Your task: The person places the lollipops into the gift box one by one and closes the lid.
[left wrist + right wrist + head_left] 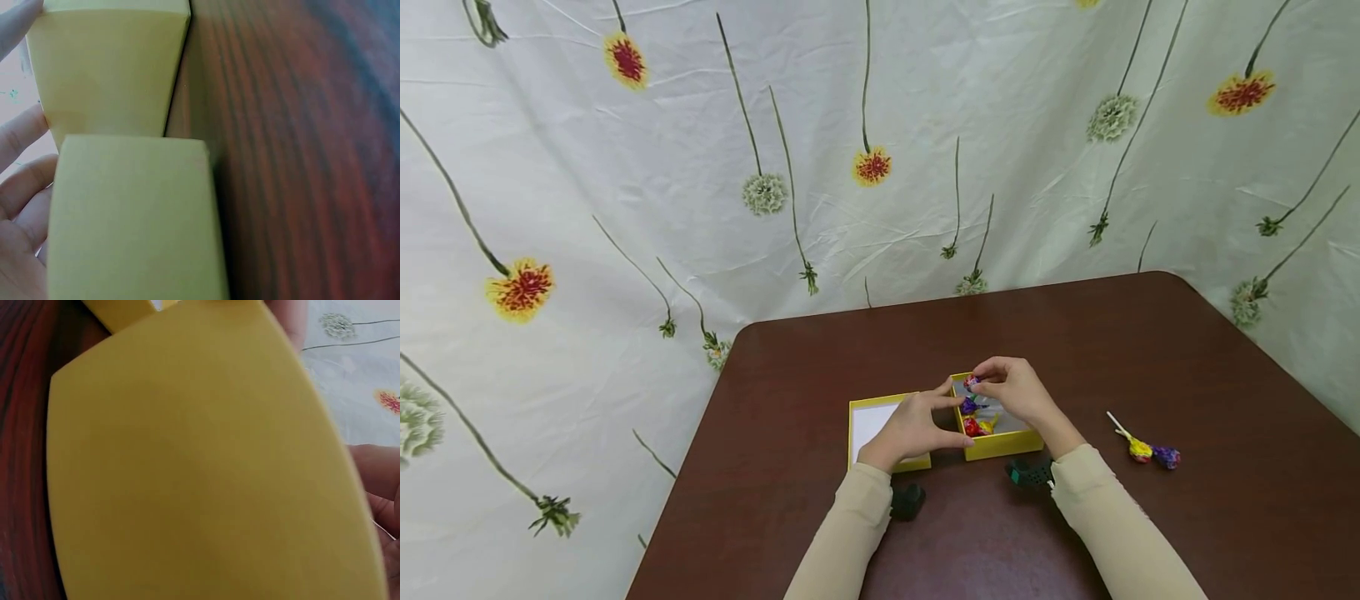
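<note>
A yellow open box (1003, 444) with a grey inside stands mid-table, holding several wrapped lollipops, among them a purple one (969, 406) and a red one (972, 427). Over its far left corner my right hand (1017, 392) pinches a red-and-purple lollipop (972, 382) between thumb and fingertips. My left hand (917, 427) lies at the box's left side, fingers spread and fairly straight, fingertips and thumb right at the wall. Beneath that hand is a shallow yellow lid (859, 429) with a white inside, partly hidden. Yellow box walls (206, 456) fill much of both wrist views.
To the right on the dark brown table (1225, 500) lie a yellow lollipop (1139, 450) and a purple lollipop (1167, 457), side by side. A white flowered cloth (925, 108) hangs behind the table. Dark devices are strapped under both wrists.
</note>
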Demonstrator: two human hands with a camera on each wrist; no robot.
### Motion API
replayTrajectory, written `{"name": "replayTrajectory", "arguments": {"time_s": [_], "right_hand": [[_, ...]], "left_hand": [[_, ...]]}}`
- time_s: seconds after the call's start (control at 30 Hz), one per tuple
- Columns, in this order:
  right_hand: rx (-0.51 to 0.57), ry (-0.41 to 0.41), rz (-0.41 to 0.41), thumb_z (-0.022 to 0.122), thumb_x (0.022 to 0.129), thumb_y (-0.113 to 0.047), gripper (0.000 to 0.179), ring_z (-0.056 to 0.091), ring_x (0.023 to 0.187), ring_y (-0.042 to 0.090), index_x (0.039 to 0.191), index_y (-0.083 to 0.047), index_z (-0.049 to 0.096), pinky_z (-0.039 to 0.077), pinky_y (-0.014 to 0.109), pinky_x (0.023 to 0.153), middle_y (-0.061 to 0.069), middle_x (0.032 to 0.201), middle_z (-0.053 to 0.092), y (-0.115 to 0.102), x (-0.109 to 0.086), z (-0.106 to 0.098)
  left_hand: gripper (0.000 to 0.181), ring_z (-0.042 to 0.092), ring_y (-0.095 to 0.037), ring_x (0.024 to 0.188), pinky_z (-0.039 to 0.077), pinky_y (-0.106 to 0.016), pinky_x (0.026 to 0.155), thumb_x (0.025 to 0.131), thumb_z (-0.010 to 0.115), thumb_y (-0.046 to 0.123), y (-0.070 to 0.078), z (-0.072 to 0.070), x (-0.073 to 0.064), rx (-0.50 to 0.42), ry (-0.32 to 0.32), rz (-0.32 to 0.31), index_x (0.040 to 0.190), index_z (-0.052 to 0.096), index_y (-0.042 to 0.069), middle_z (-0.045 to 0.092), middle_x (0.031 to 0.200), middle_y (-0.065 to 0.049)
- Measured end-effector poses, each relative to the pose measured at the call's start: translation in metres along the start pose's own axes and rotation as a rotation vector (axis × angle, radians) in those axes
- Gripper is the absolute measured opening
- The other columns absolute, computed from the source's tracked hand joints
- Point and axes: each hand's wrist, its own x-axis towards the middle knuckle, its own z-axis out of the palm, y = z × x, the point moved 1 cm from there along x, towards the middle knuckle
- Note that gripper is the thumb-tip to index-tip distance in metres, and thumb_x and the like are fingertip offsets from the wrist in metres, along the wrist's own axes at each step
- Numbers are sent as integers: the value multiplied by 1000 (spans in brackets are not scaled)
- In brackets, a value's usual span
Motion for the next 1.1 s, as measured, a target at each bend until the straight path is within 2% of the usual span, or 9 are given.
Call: {"name": "replayTrajectory", "arguments": {"time_s": [0.2,0.53,0.63,0.8,1.1], "right_hand": [[-15,15,27,70,93,-4,18,65,89,21,110,0,73,59,33,80,16,105,72,3,4,6],[-85,19,64,71,92,-5,19,68,91,22,110,-1,74,60,36,84,16,107,73,5,9,11],[-89,12,72,71,92,-6,20,68,93,23,111,0,74,60,37,85,17,109,73,4,9,12],[-107,13,76,71,92,-7,20,67,97,26,111,-1,75,60,37,84,18,113,72,5,8,12],[-185,37,61,72,92,-8,18,66,107,34,108,-4,78,58,44,88,19,118,72,4,7,13]], "left_hand": [[70,40,-33,145,42,-48,113,80,81,51,2,-1,0,6,-7,2,140,60,21,31,162,1],[71,42,-33,143,43,-47,113,80,81,51,4,-1,0,21,-2,1,140,60,19,31,162,1],[71,47,-34,140,44,-47,112,80,81,52,4,-2,-1,24,3,-1,140,60,19,31,162,0],[72,44,-34,142,42,-48,113,80,81,52,4,-1,-1,17,3,-8,140,60,20,32,162,1],[71,40,-32,145,41,-48,114,80,81,51,4,-1,-2,9,1,-4,140,60,20,31,162,1]]}}
